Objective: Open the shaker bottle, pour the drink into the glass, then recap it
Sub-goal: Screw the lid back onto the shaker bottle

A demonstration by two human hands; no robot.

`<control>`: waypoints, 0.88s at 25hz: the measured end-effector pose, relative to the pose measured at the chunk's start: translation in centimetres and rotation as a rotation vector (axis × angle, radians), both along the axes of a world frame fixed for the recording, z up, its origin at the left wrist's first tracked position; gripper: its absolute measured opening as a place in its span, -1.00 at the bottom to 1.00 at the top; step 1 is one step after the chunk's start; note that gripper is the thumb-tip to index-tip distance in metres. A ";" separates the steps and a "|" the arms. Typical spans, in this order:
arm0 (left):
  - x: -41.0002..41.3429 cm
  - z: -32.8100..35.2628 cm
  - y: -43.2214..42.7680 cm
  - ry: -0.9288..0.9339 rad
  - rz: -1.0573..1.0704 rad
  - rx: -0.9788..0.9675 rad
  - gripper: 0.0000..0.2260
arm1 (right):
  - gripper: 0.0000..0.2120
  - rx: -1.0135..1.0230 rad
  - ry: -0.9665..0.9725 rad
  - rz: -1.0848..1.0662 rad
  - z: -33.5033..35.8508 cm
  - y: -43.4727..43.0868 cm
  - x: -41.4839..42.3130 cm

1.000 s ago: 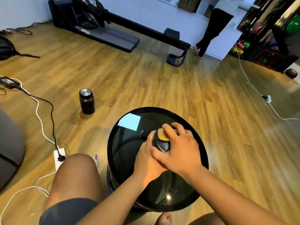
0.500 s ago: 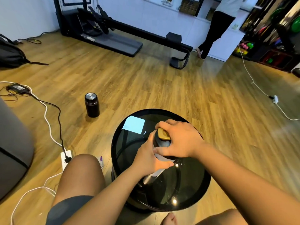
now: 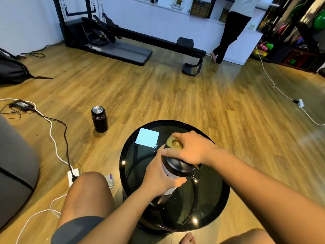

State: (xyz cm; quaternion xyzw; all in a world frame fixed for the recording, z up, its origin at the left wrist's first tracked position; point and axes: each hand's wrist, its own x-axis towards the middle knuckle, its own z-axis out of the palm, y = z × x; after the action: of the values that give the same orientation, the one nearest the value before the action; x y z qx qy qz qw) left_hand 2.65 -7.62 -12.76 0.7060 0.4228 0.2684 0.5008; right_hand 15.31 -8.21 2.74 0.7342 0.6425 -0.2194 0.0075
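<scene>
Spillage looks the main risk: left hand (image 3: pixel 159 175) clasps the bottle (image 3: pixel 173 170) over the table (image 3: pixel 216 205), right hand (image 3: pixel 190 148) gripping what seems its flipped cap (image 3: pixel 175 143), and a hard twist could tip it; no glass shows.

A wooden floor (image 3: pixel 158 95) is shining under bright light. White walls (image 3: pixel 26 18) are standing at the back. A long black exercise machine (image 3: pixel 112 43) is sitting by the far wall. White cupboards (image 3: pixel 184 23) are running along the back, and a person (image 3: pixel 232 27) is walking near them. Cables (image 3: pixel 54 138) are lying across the floor on the left. A grey seat (image 3: pixel 14 169) is sitting at the left edge.
</scene>
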 end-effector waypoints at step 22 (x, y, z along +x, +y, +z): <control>0.4 0.2 0.9 0.107 0.017 -0.041 -0.03 | -0.42 0.392 -0.091 -0.291 -4.9 -2.1 -3.6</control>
State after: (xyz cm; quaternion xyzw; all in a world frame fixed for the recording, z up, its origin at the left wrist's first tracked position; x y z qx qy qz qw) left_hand 3.04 -6.76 -12.53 0.7054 0.4602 0.2259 0.4895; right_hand 11.74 -10.27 -2.16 0.8157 0.5591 -0.0561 -0.1376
